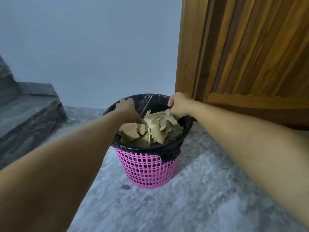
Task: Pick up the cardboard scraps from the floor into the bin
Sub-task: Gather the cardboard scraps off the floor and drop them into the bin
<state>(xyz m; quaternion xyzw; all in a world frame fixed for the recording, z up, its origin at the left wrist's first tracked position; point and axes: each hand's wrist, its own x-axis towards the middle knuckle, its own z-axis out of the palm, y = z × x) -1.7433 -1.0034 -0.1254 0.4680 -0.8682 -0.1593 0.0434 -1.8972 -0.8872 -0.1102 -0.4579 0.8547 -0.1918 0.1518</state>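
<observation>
A person's two bare forearms reach forward from the bottom corners toward a pink plastic lattice bin [147,166] standing on a grey marbled floor [209,190]. A black plastic liner [142,147] is folded over the bin's rim. Inside, torn tan cardboard scraps [155,127] lie heaped close to the top.

The left hand [126,106] is over the far left part of the bin's mouth, its back toward the camera; its fingers are hidden from view, so whether it grips anything cannot be told. The right hand [179,104] is at the far right rim, fingers curled, pinching the edge of the liner there, just above the nearest scrap.

Behind the bin is a plain pale wall [92,47]. To the right stands a ribbed wooden door [250,56], close to the bin. At the left edge, grey stone steps [28,111] rise from the floor, well apart from the bin.
</observation>
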